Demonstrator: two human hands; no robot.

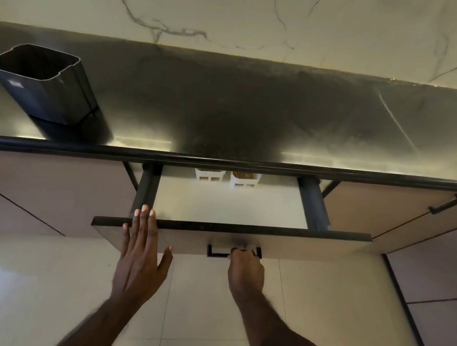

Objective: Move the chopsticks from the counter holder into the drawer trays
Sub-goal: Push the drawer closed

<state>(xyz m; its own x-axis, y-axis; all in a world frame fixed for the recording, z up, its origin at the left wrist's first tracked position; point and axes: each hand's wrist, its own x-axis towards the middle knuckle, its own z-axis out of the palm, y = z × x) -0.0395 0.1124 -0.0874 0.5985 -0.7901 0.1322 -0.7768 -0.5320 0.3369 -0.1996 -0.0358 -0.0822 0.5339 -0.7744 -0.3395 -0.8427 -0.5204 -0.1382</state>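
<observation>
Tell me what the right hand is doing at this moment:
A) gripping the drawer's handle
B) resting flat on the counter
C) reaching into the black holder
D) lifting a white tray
A: the right hand has its fingers curled round the black handle on the front of the open drawer, while the left hand lies flat against that front.

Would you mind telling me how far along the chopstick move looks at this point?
Nearly done, it seems. The black holder on the counter looks empty, though its inside is dark, and the two white trays at the drawer's back hold tan sticks. In hand: the left hand lies flat on the drawer front and the right hand grips the handle. Left: closing the half-open drawer.
</observation>
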